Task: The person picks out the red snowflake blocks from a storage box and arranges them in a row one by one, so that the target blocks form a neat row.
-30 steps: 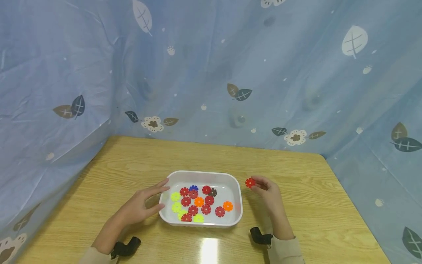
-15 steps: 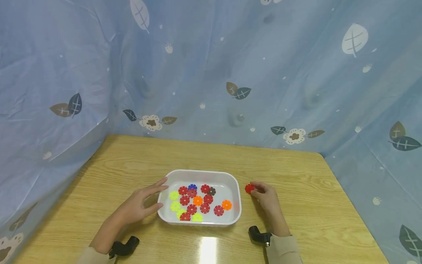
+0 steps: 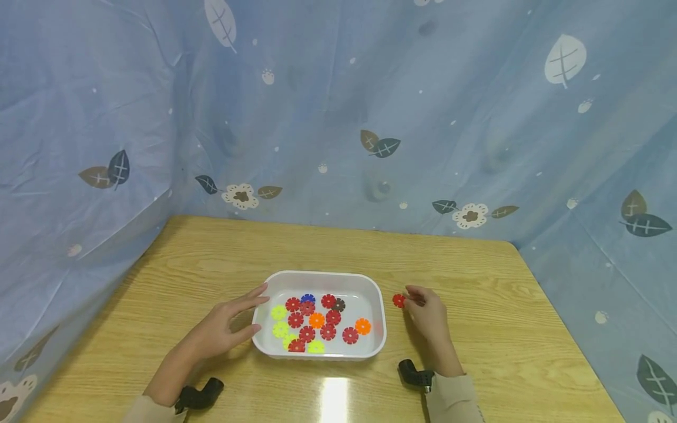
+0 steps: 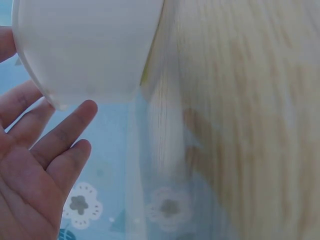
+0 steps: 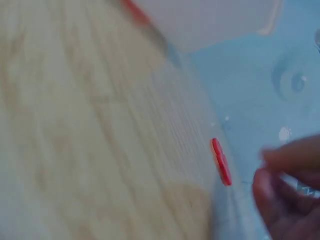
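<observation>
A white plastic tub [image 3: 372, 288] holds several notched, flower-shaped plastic discs in red, yellow-green, orange, blue and dark brown. My left hand [image 3: 224, 329] reaches across the tub's left end, its fingers spread and resting at the rim; the left wrist view has the fingers [image 4: 65, 132] against the tub's outer wall. A single red disc [image 3: 399, 301] lies on the table to the right of the tub. In the right wrist view this red disc [image 5: 220, 161] sits flat on the wood, apart from my fingertips. My right hand [image 3: 429, 314] hovers just beside it, fingers loosely bent around nothing.
The wooden table [image 3: 508, 329] runs back to a blue patterned curtain [image 3: 328, 106], which also encloses both sides. A black wrist mount [image 3: 415, 374] juts from the right forearm, and another mount [image 3: 201, 395] from the left. A bright reflection shows near the front.
My right hand has lowered the red disc to the table and let it go, its fingers drawing slightly away. The left hand stays at the tub, and the head view has shifted slightly.
</observation>
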`<state>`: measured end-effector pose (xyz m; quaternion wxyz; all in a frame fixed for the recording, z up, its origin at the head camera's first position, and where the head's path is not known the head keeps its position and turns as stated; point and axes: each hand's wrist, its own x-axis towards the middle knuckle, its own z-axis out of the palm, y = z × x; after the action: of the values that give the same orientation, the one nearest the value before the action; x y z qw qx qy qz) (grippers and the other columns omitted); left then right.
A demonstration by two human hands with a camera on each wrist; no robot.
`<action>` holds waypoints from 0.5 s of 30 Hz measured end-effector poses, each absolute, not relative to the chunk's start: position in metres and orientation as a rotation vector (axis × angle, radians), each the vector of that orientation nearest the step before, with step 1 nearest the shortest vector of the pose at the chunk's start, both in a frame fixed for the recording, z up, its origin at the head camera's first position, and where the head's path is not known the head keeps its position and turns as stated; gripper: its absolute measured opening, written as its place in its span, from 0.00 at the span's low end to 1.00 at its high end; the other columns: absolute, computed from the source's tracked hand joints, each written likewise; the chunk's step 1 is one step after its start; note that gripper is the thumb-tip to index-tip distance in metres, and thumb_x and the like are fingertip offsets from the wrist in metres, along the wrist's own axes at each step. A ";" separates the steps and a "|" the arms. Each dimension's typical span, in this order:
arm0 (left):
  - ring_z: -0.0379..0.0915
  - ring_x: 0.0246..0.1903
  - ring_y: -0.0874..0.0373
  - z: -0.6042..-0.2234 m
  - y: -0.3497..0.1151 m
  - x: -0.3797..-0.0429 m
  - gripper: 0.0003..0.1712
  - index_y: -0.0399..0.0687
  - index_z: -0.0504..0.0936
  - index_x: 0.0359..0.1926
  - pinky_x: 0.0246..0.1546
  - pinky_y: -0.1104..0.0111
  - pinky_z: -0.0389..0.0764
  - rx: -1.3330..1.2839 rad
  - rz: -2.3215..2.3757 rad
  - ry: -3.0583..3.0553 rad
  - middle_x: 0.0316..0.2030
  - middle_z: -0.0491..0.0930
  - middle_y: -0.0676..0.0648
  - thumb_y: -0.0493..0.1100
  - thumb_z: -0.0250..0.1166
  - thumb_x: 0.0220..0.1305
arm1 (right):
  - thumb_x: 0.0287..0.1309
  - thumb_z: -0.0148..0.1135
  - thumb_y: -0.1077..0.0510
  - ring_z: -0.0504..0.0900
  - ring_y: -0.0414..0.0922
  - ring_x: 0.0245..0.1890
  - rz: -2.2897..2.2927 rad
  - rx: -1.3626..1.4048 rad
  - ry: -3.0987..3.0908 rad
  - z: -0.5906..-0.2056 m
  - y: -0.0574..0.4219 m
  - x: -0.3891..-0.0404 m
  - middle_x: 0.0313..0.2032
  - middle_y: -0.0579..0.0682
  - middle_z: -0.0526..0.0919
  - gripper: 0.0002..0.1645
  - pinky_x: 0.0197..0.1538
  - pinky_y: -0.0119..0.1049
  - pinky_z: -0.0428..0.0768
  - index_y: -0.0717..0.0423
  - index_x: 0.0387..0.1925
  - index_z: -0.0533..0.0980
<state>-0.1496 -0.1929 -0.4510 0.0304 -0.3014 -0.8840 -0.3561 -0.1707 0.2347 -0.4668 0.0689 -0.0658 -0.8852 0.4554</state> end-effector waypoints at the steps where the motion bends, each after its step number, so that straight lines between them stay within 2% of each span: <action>1: 0.62 0.65 0.46 -0.451 -0.193 -0.149 0.28 0.49 0.73 0.62 0.60 0.51 0.70 -0.929 -1.098 -2.725 0.69 0.62 0.47 0.47 0.65 0.61 | 0.60 0.60 0.64 0.80 0.54 0.50 1.419 -0.184 -2.647 -0.462 0.233 -0.169 0.49 0.62 0.80 0.19 0.53 0.42 0.80 0.64 0.53 0.76; 5: 0.62 0.65 0.45 -0.451 -0.193 -0.150 0.28 0.48 0.73 0.62 0.60 0.49 0.69 -0.929 -1.099 -2.724 0.69 0.62 0.47 0.47 0.65 0.61 | 0.60 0.61 0.64 0.79 0.55 0.52 1.628 -0.060 -2.570 -0.437 0.221 -0.163 0.52 0.64 0.79 0.21 0.51 0.32 0.81 0.67 0.54 0.74; 9: 0.62 0.65 0.45 -0.452 -0.193 -0.150 0.28 0.47 0.73 0.62 0.60 0.49 0.69 -0.931 -1.101 -2.723 0.69 0.62 0.47 0.46 0.65 0.61 | 0.58 0.62 0.64 0.80 0.54 0.51 1.735 0.101 -2.537 -0.428 0.210 -0.160 0.51 0.64 0.79 0.21 0.50 0.25 0.79 0.68 0.53 0.74; 15: 0.62 0.65 0.45 -0.453 -0.194 -0.151 0.28 0.47 0.73 0.62 0.60 0.48 0.68 -0.940 -1.107 -2.717 0.69 0.62 0.47 0.45 0.66 0.61 | 0.58 0.62 0.64 0.78 0.55 0.52 1.848 0.293 -2.532 -0.421 0.191 -0.153 0.51 0.64 0.79 0.20 0.53 0.26 0.78 0.67 0.53 0.75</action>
<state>-0.1505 -0.1938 -0.4535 0.0302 -0.3049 -0.8815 -0.3592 -0.1535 0.1914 -0.4208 -0.0031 0.0929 -0.8042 0.5870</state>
